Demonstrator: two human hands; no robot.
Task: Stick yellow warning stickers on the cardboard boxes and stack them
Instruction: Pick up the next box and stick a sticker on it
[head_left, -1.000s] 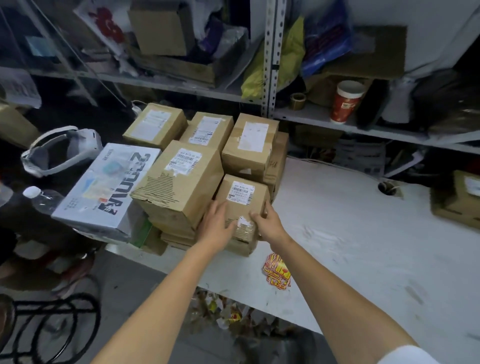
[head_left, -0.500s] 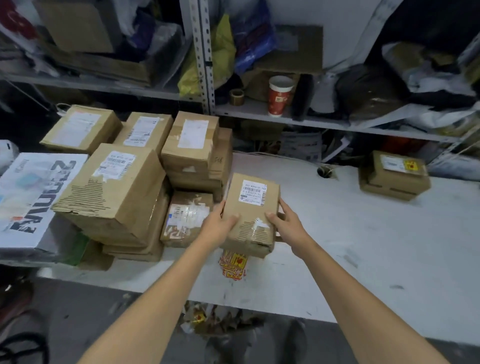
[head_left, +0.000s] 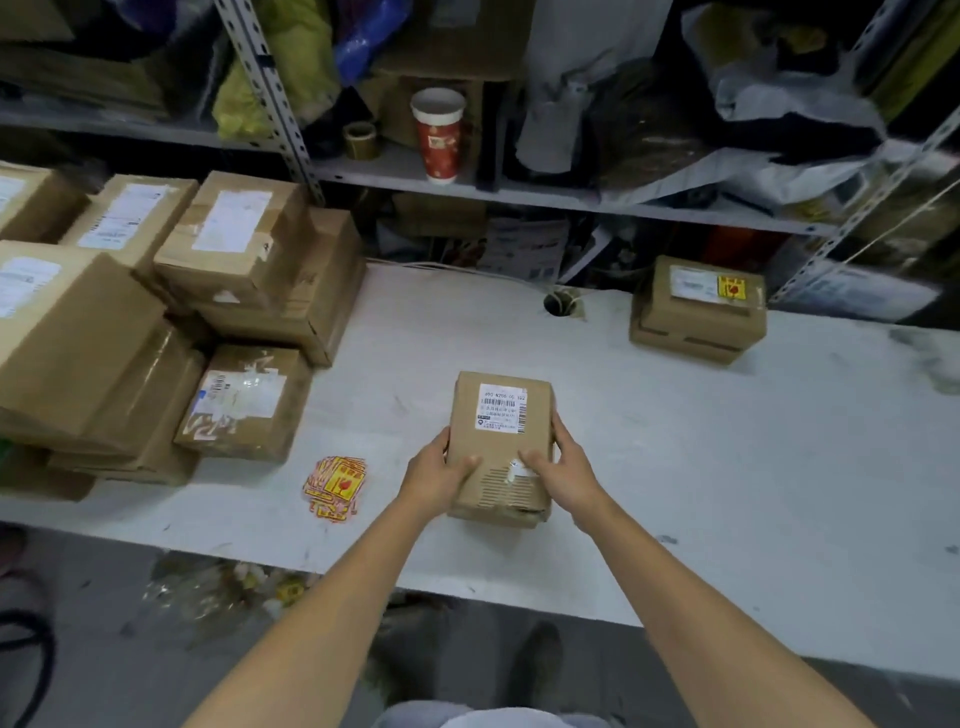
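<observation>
While both hands clasped it, the small cardboard box (head_left: 501, 441) sat at the near middle of the white table (head_left: 727, 441), label side up (whether its underside actually touched the tabletop could not be told). The left hand (head_left: 441, 475) gripped its left side with the thumb laid across the top face, and the right hand (head_left: 563, 467) gripped the right side the same way, fingers curled round the edge. Just left of the box, apart from it, lay a loose pile of yellow warning stickers (head_left: 335, 486). Further left stood a cluster of brown boxes (head_left: 244, 400) with white labels, some stacked. Well apart at the far right sat a stacked pair of boxes (head_left: 698, 332), the upper one bearing a yellow sticker (head_left: 731, 287) beside its label. On the shelf (head_left: 571, 200) behind stood a red paper cup (head_left: 439, 137) near a roll of tape (head_left: 361, 140)
</observation>
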